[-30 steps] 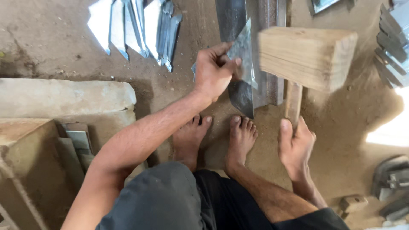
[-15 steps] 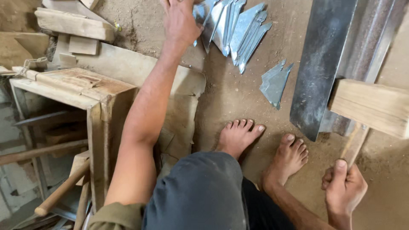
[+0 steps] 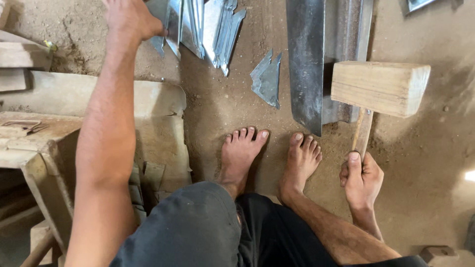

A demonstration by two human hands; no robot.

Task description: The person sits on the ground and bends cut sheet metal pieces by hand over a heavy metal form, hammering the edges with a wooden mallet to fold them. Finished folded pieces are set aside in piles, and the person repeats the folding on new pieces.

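1. Now the left hand (image 3: 129, 19) sits at the stack of cut metal sheets (image 3: 200, 27) at the top of the view; a second ago it was pinching a small folded piece beside the dark metal bar, and half a second ago it was already stretched out to this stack; so the reach has ended at the pile.
2. Meanwhile that small folded metal piece (image 3: 267, 79) lies alone on the dirt floor (image 3: 425, 163), between the stack and the long dark metal bar (image 3: 306, 59), well apart from both hands; judging from this, it has been put down and the hand has gone for a fresh sheet.
3. Left-hand fingers curl down over the near edge of the stack, touching the leftmost sheets; their tips are hidden at the frame's top edge, so I cannot tell whether they have closed on a sheet or merely rest on it.
4. Further right, the two bare feet (image 3: 269, 158) stand just below the bar's near end, much as they stood before.
5. Rightmost, the right hand (image 3: 362, 179) is wrapped tight round the handle of the wooden mallet (image 3: 380, 88), thumb laid along the shaft; the block head hangs over the bar's right edge, and the grip matches both earlier views; the mallet seems held in waiting, not swinging.
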